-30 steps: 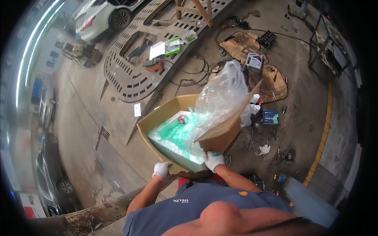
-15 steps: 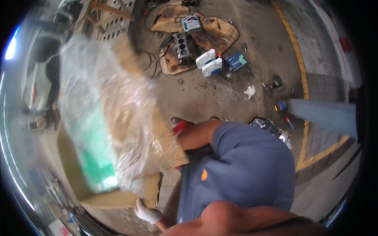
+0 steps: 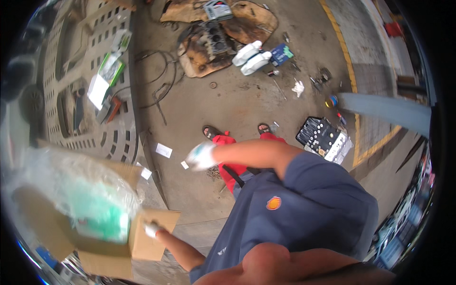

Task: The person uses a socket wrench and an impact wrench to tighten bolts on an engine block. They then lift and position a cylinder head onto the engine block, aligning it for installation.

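At the lower left an open cardboard box (image 3: 105, 264) is tilted, with its flaps spread. Clear plastic wrap (image 3: 52, 166) bulges out of its top, and something green (image 3: 102, 211) shows inside, blurred. My left hand (image 3: 152, 229), in a white glove, grips the box at its right-hand flap; some of the fingers are hidden. My right hand (image 3: 202, 156), also gloved in white, is out in front of my legs, apart from the box. Motion smears its fingers, so what they hold, if anything, is unclear.
A perforated grey metal platform (image 3: 128, 142) at left bears a green-and-white package (image 3: 110, 69). On the floor lie an engine block (image 3: 216, 38) on stained cardboard, white jugs (image 3: 256, 62), a blue box (image 3: 281, 54), a black engine part (image 3: 316, 133) and paper slips (image 3: 164, 150). A grey post (image 3: 389, 107) stands right.
The box has shifted left and away from my body, its plastic wrap lower. My right hand, hidden behind the box before, is now in plain view. My left hand moved up and left with the box.
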A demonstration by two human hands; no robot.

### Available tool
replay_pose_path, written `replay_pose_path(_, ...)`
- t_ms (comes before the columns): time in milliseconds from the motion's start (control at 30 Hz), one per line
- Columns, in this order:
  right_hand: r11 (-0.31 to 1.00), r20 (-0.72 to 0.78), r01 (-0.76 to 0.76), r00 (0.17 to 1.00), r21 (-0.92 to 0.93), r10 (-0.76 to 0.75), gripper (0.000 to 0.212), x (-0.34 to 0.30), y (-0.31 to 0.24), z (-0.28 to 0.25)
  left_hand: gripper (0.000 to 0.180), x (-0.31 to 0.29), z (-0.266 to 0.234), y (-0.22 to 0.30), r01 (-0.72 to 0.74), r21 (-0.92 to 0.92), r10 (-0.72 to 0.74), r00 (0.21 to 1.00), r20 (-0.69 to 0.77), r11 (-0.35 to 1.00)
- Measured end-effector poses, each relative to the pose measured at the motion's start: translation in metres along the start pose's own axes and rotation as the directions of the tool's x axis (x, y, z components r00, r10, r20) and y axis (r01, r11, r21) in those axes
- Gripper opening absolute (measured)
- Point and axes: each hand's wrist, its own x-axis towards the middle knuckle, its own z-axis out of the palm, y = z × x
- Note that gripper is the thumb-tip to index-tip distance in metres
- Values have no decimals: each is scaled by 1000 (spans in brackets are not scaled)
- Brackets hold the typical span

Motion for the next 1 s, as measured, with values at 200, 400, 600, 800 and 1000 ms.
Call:
replay_pose_path(200,232,-125,-910,200,343,972,68,-287,193,39,24,-23,155,-121,450,305,-543,656,524,839)
replay_pose_path(400,-97,-144,-848,-200,521,969,60,-565,275,274,37,-156,262,-88,-322,366,-293,252,922,873)
replay_pose_path(600,-31,98,-498,109,867,989,48,-409,265,428,32,-201,297,-8,-517,297,-160,293,942,803)
replay_pose_path(800,-107,154,-309,132,945,979,42,-366,266,413,33,-225,280,3,-542,520,-340,401,851,661)
replay_pose_path(1000,-13,50,279,-124,960,991,39,-401,245,361,37,-317,330,9,-644,436,-330,287,899,628)
